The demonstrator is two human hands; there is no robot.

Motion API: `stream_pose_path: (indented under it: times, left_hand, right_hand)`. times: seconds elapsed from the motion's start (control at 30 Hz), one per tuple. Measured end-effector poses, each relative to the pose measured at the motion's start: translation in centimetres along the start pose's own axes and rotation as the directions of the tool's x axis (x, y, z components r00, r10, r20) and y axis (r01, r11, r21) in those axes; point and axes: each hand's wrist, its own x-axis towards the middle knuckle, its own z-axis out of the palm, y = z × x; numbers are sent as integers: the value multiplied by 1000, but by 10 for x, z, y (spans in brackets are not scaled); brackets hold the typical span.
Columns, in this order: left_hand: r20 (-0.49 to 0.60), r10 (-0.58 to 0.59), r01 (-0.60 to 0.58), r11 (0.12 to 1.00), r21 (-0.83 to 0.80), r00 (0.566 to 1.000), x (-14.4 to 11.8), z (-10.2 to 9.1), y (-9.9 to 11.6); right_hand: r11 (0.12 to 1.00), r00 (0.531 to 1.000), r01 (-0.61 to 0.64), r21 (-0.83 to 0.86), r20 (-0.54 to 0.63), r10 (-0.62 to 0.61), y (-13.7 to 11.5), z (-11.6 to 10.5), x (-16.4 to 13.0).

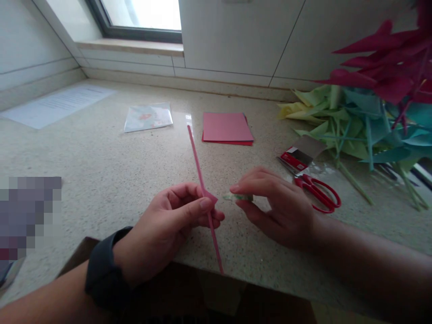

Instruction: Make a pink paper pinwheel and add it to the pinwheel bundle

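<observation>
Between the thumb and fingers of my left hand [184, 209] is a thin pink paper stick [195, 155], tilted, its lower end near the counter's front edge. A small pointed flap of pink paper [211, 197] stands out from the stick beside my thumb. My right hand [276, 204], slightly blurred, pinches a small greenish-white roll [243, 197] that looks like clear tape. A short pale end of it points toward the pink flap, with a small gap between them. My fingers hide part of the roll.
Red-handled scissors [319, 191] lie right of my right hand, by a small red and grey box [297, 155]. Square pink sheets [227, 127], a plastic packet [148, 117] and printed paper [60, 105] lie farther back. Coloured paper flowers [364, 112] fill the right side.
</observation>
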Motion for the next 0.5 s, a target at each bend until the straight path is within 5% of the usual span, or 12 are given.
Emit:
stream_pose_path:
  times: [0.5]
  left_hand:
    - [-11,16,-15,989,150,1000,0,-1,-2]
  right_hand:
    - [975,966,152,-164,233,-111,-6,-5,6]
